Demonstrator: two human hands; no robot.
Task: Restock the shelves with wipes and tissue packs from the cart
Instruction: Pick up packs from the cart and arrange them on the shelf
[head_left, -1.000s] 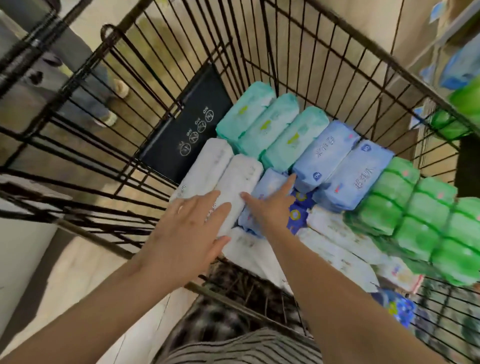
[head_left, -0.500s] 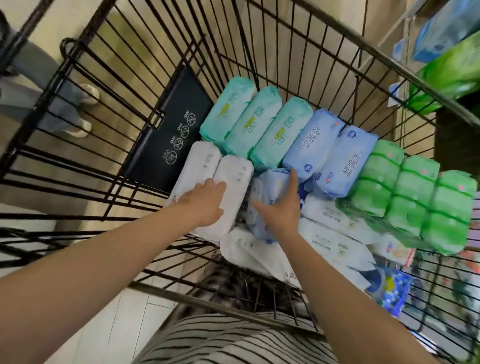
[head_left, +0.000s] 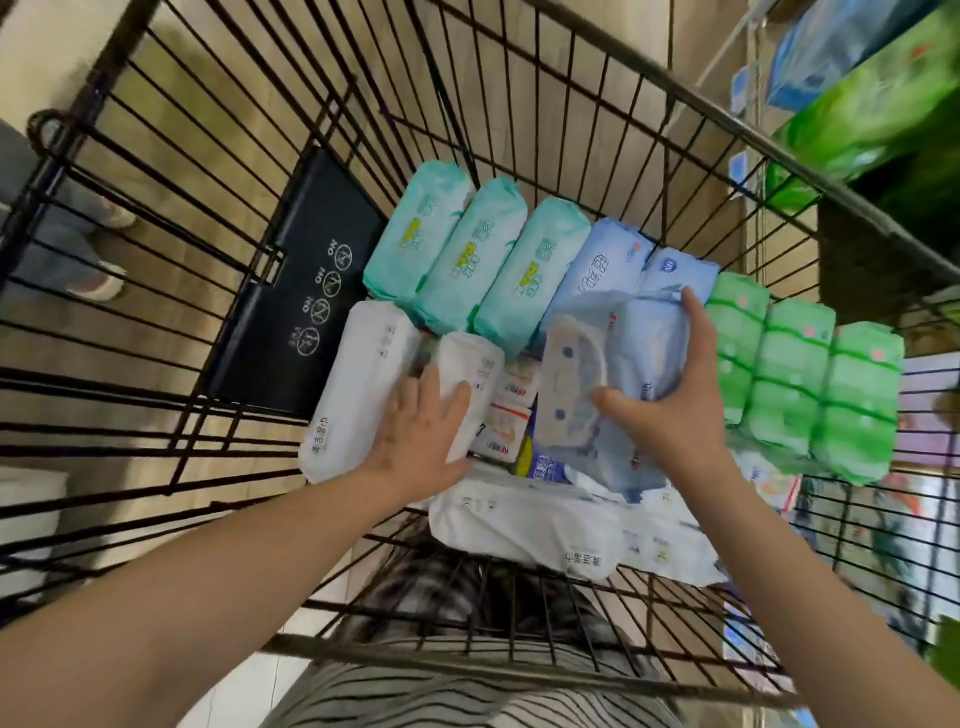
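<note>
The blue wipes pack (head_left: 636, 353) has risen, grasped by the right hand (head_left: 680, 415); left hand (head_left: 421, 434) flat on a white pack (head_left: 474, 358).

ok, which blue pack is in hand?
The lidded blue pack, gripped by the right hand; the other two lie in the row behind.

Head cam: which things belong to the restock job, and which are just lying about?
Job: right hand gripping the light blue wipes pack; left hand resting flat on the white packs; teal packs; green packs; cart; shelf stock.
Lying about: black seat flap; bystander's shoes on the floor.
</note>
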